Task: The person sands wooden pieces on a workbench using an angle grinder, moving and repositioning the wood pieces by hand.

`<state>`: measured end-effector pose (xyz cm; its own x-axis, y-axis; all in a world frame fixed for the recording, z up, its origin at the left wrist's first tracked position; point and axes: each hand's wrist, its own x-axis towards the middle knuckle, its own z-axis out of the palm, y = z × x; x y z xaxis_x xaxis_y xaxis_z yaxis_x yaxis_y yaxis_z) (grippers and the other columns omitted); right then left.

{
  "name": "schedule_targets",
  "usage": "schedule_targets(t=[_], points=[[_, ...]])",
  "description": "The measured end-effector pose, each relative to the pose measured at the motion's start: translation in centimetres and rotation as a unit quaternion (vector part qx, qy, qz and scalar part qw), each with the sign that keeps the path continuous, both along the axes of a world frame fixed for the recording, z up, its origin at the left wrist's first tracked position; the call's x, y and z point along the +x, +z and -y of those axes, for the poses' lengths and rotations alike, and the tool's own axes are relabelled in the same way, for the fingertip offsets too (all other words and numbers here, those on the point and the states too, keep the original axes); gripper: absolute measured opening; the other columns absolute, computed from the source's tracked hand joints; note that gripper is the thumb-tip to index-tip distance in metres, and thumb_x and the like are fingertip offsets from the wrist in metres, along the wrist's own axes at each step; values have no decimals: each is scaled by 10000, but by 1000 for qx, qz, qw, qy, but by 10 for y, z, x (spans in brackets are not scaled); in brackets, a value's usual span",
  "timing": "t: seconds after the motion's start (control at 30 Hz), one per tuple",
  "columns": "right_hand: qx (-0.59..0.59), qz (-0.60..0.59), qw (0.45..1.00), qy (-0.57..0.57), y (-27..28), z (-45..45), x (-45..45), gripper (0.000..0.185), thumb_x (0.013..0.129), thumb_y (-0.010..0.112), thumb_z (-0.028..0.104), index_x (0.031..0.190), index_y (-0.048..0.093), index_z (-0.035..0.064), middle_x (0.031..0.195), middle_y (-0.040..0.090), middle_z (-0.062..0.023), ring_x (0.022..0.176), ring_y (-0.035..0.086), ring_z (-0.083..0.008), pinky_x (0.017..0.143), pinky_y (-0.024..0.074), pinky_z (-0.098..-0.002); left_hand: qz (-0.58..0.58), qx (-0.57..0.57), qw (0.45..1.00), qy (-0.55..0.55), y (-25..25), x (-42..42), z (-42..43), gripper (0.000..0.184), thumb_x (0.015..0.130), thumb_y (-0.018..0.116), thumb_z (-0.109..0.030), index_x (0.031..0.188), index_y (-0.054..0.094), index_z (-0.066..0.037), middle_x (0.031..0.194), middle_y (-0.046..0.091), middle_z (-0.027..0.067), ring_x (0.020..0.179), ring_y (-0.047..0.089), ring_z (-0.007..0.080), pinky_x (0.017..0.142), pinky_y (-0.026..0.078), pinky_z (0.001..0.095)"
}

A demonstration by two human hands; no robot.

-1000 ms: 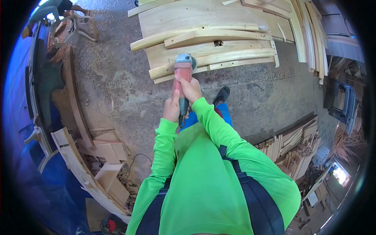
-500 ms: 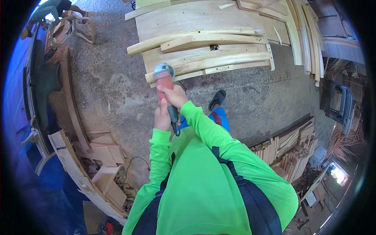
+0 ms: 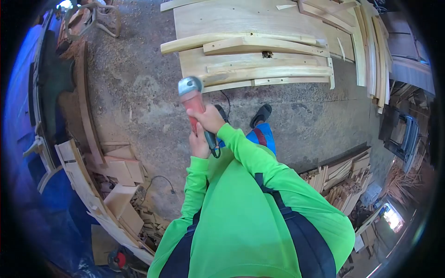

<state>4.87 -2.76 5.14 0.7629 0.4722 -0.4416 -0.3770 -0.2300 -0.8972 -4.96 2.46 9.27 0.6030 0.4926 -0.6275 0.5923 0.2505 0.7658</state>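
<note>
Both hands grip a red angle grinder (image 3: 193, 104) with a silver head and a dark rear handle. My left hand (image 3: 199, 142) is closed around its lower part, and my right hand (image 3: 211, 118) wraps the red body just above. The grinder's head is at the left end of a long curved wooden piece (image 3: 273, 72); whether the disc touches it I cannot tell. That piece lies along the near edge of a plywood panel (image 3: 222, 21). Behind it rests another curved piece (image 3: 259, 44) with small holes.
Long boards (image 3: 368, 51) lie at the right. Stacked wood offcuts (image 3: 343, 178) are at lower right. Wooden panels (image 3: 123, 171) and a long curved board (image 3: 85, 106) lie on the left. A cable (image 3: 160, 177) runs over the floor (image 3: 153, 111); a chair frame (image 3: 99, 21) is at upper left.
The grinder has moved left along the curved piece to its end, tilting leftward, with both hands. A second foot now shows beside my right hand. The person at upper left is out of view.
</note>
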Motion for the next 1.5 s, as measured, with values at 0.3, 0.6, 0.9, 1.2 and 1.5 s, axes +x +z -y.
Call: schedule_targets(t=[0.3,0.6,0.9,1.2,1.5], points=[[-4,-103,978,-184,-11,129,26,437,808,770,389,1049,686,34,896,707,-72,804,669,-168,748,540,-340,146,-37,979,-141,-63,36,97,572,972,552,-391,1308,508,69,1241,620,198,1153,593,259,993,435,375],[7,-11,1000,4,-21,75,10,532,708,824,386,1079,668,38,979,701,-146,883,666,-265,851,512,-389,122,12,992,-17,-61,-6,69,586,1007,488,-400,1377,438,52,1278,585,178,1185,563,246,993,430,356],[-11,-41,974,-224,3,281,70,291,839,740,204,1031,663,-1,836,696,-98,726,671,-180,683,549,-316,187,-11,969,-163,-85,85,251,533,937,588,-409,1244,538,24,1112,660,234,1069,642,366,906,483,420],[-7,6,996,-85,-48,295,94,478,724,808,416,1051,707,83,983,722,-128,893,685,-241,817,529,-373,134,49,984,-109,-60,96,279,528,1004,496,-358,1309,496,72,1213,612,188,1126,586,244,972,443,353],[-30,11,995,-98,19,379,125,390,803,776,296,1073,678,31,957,713,-92,860,673,-187,788,538,-351,114,-25,977,-178,-91,110,343,548,1010,482,-400,1299,495,65,1203,613,191,1110,596,246,943,457,353]])
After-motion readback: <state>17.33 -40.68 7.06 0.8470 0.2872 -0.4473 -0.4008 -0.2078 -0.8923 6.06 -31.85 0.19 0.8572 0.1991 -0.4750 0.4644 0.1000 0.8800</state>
